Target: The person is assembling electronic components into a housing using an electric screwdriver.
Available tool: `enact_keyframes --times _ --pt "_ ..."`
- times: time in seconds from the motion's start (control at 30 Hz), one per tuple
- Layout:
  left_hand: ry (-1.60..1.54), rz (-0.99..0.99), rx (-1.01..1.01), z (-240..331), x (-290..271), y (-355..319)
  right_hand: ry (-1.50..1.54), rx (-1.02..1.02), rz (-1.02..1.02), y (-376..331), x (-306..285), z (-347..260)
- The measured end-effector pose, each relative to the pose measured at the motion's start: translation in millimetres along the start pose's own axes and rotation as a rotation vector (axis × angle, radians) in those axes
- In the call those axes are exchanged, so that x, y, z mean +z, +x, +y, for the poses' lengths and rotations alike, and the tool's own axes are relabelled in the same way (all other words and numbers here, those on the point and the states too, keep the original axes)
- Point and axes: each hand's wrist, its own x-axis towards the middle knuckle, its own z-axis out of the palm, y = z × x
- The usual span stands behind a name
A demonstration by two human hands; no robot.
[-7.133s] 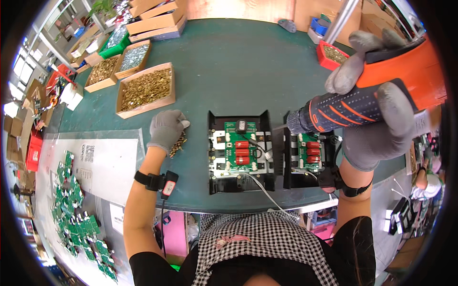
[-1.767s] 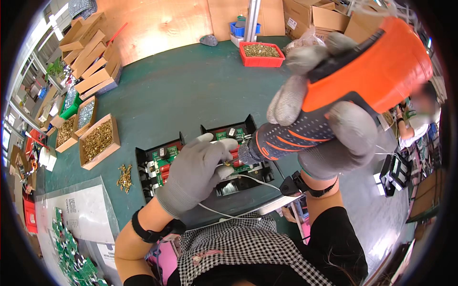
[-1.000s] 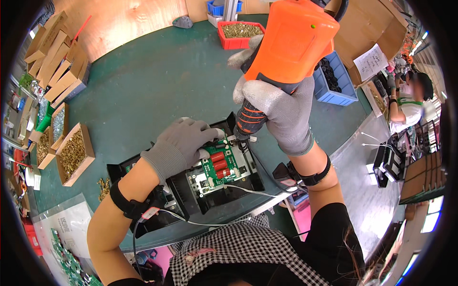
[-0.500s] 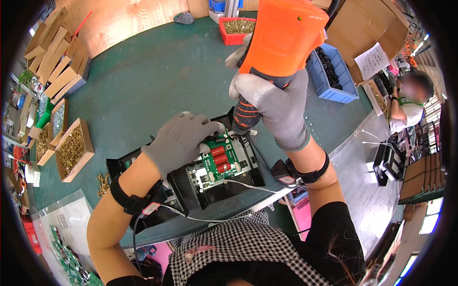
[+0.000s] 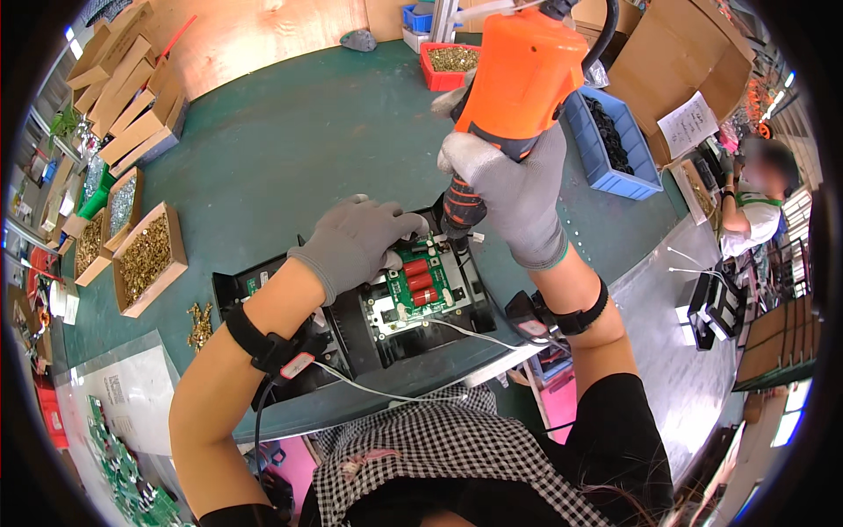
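Note:
My right hand (image 5: 518, 189) is gloved in grey and wrapped round an orange and black power screwdriver (image 5: 518, 83). The screwdriver's nose points down at the far right corner of a green circuit board (image 5: 406, 305) carrying red cylindrical parts; its bit tip is hard to make out. The board sits on a metal plate in a black housing (image 5: 404, 350). My left hand (image 5: 356, 246), also gloved, lies over the housing with fingers apart, its fingertips at the board's far left edge. Beneath my left forearm, another part of the black housing is partly hidden.
Loose brass screws (image 5: 200, 325) lie left of the housing, near cardboard boxes of screws (image 5: 149, 261). A red bin (image 5: 443, 81) and a blue bin of black parts (image 5: 628, 183) stand farther back. White wires run from my wrist straps. A person (image 5: 755, 211) works at right.
The whole view has shifted a little, so the bench appears farther right. The screwdriver is slightly lower relative to the board. My left hand stays at the board's edge.

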Motion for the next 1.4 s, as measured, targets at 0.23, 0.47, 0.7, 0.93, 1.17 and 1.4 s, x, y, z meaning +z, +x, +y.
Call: enact_keyframes --times 0.23,0.47,0.7,0.93,1.17,1.4 --pt "0.031 -0.001 -0.044 6 -2 -4 0.039 -0.093 0.022 -7 7 -2" --pt "0.001 -0.041 -0.037 0 -2 0 0.13 -0.001 -0.013 -4 2 -4" --pt "0.183 -0.005 0.053 14 -15 1 0.047 -0.009 -0.029 -2 7 -8" --pt "0.125 0.084 -0.024 11 -10 -3 -0.096 -0.199 0.006 7 13 -3" --pt "0.175 -0.074 -0.041 18 -14 4 -0.012 0.004 -0.041 0 4 -7" --pt "0.147 -0.027 -0.07 14 -5 3 -0.03 -0.103 -0.029 -1 2 2"
